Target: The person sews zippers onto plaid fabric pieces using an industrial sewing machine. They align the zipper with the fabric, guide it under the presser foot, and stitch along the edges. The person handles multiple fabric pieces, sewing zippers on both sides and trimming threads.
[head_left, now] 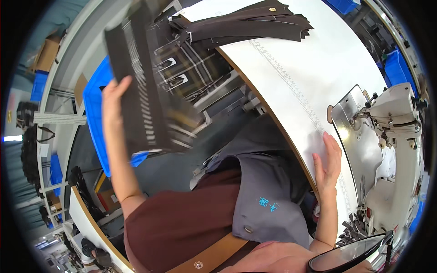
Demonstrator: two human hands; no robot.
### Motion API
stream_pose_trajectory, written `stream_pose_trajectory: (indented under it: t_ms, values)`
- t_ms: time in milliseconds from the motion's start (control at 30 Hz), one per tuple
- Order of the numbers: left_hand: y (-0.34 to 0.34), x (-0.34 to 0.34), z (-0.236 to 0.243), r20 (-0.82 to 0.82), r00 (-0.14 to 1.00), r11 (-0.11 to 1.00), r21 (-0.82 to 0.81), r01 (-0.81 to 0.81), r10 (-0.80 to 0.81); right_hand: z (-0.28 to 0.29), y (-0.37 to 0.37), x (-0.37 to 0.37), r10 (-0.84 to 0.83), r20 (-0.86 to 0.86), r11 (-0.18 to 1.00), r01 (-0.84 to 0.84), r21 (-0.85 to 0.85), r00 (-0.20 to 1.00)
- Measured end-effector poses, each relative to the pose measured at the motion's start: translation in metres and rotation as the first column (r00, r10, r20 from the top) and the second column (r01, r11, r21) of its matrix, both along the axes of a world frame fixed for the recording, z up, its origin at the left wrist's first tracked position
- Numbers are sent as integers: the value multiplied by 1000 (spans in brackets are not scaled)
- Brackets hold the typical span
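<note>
Gripping a dark fabric panel (148,104) by its left edge with the left hand (114,95), closed on the cloth with the thumb against the visible face; unable to tell the lie of the fingers behind it. In the head view, holding the panel up at the left, just right of a blue bin (93,113), with a pale ribbed strip (140,79) running lengthwise along it and blur over its far end. Showing plaid cloth (200,66) with two white tabs (179,81) to the right of the panel; unable to tell a join from an overlap. Resting the right hand (328,164) on the white table (350,50) at the right, holding nothing visible, with thumb and fingers spread apart, near a printed ruler scale (291,86) and left of a sewing machine (393,109). Facing a loose stack of dark fabric strips (246,29) on the table's far part, topped by a small yellowish scrap (272,9). Wearing a grey apron (268,195) over a brown top (182,218).
</note>
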State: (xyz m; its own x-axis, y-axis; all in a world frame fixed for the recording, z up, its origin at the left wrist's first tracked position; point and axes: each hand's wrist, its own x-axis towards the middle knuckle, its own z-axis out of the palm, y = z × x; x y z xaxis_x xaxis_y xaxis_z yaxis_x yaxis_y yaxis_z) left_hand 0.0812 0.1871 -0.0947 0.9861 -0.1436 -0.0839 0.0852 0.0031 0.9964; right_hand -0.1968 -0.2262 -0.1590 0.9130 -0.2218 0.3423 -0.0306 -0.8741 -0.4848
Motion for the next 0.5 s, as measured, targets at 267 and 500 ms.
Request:
stream_pose_trajectory:
  t_ms: [267,500]
  values:
    - [34,50,-39,525,773,307,847,-434,-356,-1,0,6,-82,18,996,81,33,997]
    - [-60,140,-154,193,727,-48,954,-297,-659,-2,-4,6,-100,-4,995,100,16,995]
